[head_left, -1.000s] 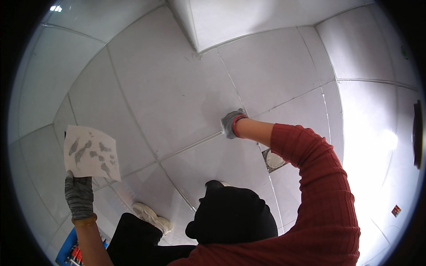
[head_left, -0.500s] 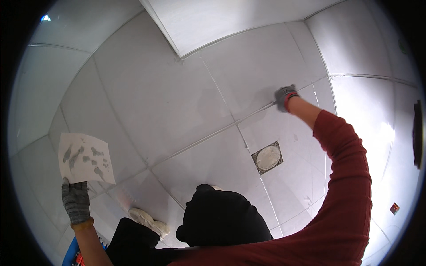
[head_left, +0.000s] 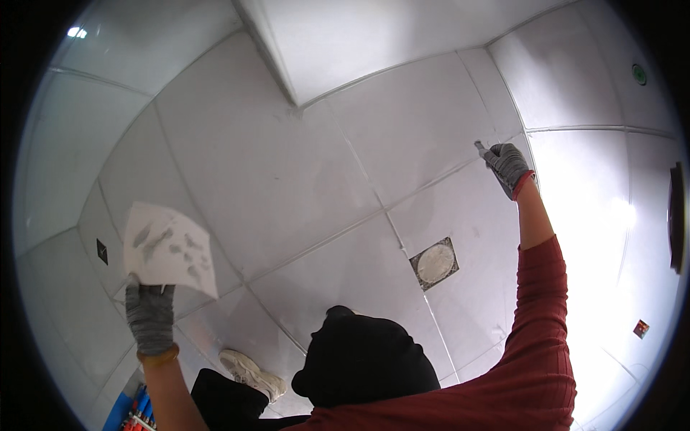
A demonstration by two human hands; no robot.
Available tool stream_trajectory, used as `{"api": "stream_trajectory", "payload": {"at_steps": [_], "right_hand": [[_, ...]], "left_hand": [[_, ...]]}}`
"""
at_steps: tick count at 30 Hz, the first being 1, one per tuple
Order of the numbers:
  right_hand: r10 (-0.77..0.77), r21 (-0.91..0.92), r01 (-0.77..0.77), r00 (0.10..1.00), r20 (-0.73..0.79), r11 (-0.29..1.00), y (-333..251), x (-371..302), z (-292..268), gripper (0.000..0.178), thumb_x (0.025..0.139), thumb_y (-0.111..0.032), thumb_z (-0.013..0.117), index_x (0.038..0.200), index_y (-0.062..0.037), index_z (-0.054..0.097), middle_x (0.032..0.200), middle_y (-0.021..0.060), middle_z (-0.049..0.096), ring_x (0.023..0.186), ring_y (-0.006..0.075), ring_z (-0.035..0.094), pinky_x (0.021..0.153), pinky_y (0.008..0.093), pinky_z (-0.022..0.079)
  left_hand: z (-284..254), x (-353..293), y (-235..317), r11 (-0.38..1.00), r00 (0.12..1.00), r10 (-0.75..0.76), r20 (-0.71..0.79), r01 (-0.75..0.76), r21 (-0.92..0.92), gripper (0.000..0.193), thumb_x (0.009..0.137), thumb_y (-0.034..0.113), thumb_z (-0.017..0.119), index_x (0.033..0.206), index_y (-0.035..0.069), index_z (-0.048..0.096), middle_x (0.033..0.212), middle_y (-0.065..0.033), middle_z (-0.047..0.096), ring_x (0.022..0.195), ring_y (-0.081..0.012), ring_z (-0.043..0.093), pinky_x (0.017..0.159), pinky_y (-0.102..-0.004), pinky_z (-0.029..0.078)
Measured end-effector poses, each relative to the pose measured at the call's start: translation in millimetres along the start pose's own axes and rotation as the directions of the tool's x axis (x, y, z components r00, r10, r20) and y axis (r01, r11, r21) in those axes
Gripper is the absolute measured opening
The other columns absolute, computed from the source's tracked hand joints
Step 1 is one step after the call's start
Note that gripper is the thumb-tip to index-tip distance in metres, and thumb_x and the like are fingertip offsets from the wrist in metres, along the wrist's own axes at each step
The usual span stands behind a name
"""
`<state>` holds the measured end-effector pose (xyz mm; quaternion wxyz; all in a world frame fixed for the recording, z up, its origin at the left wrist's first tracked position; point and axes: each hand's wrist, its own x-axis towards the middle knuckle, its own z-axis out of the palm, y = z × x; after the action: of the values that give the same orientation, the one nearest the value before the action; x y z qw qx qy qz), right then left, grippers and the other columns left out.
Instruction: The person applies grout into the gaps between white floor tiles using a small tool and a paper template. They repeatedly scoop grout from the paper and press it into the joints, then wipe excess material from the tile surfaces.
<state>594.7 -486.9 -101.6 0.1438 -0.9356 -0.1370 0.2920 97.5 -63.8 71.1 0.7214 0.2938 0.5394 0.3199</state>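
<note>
Left hand (head_left: 150,314): grey-gloved, closed, pinching the sheet (head_left: 170,253) by its near edge.
Sheet: smudged, tilting up near the floor's (head_left: 323,161) left edge.
Right hand (head_left: 509,165): gloved too, curled closed near the floor's right edge; cannot tell whether gripping anything.

We can read no words or numbers here. The paper (head_left: 170,250) bears grey smudges (head_left: 176,248); the red square (head_left: 641,329), green disc (head_left: 639,75) and dark diamond (head_left: 102,251) look too small for us to make out.
</note>
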Motion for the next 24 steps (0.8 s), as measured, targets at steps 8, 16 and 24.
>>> {"api": "stream_trajectory", "payload": {"at_steps": [8, 16, 24], "right_hand": [[-0.463, 0.767, 0.012, 0.804, 0.375, 0.642, -169, -73, 48, 0.038, 0.085, -0.037, 0.064, 0.068, -0.0036, 0.06, 0.054, -0.0027, 0.046, 0.049, 0.0066, 0.038, 0.047, 0.0238, 0.031], [-0.535, 0.9, -0.067, 0.785, 0.314, 0.43, -330, -203, 132, 0.035, 0.091, -0.031, 0.057, 0.073, -0.0017, 0.061, 0.062, 0.0005, 0.055, 0.058, 0.0074, 0.047, 0.053, 0.0231, 0.039], [-0.333, 0.807, -0.186, 0.842, 0.425, 0.56, -339, -234, 174, 0.041, 0.092, -0.034, 0.055, 0.068, -0.0021, 0.061, 0.058, 0.0005, 0.053, 0.052, 0.0094, 0.043, 0.049, 0.0245, 0.035]], "left_hand": [[35, -9, -43, 0.973, 0.878, -0.067, 0.474, 0.162, -0.161, 0.044, 0.095, 0.026, 0.042, 0.134, 0.003, 0.038, 0.137, -0.0163, 0.041, 0.125, -0.0312, 0.042, 0.103, -0.0525, 0.036], [34, -17, -122, 0.907, 0.949, 0.024, 0.315, 0.112, -0.407, 0.047, 0.097, 0.027, 0.039, 0.137, 0.004, 0.032, 0.138, -0.0174, 0.04, 0.126, -0.0353, 0.04, 0.102, -0.0553, 0.035], [34, -30, -136, 0.917, 0.938, 0.095, 0.335, 0.049, -0.396, 0.04, 0.1, 0.022, 0.036, 0.134, 0.001, 0.033, 0.135, -0.0138, 0.042, 0.116, -0.0254, 0.045, 0.102, -0.0365, 0.034]]}}
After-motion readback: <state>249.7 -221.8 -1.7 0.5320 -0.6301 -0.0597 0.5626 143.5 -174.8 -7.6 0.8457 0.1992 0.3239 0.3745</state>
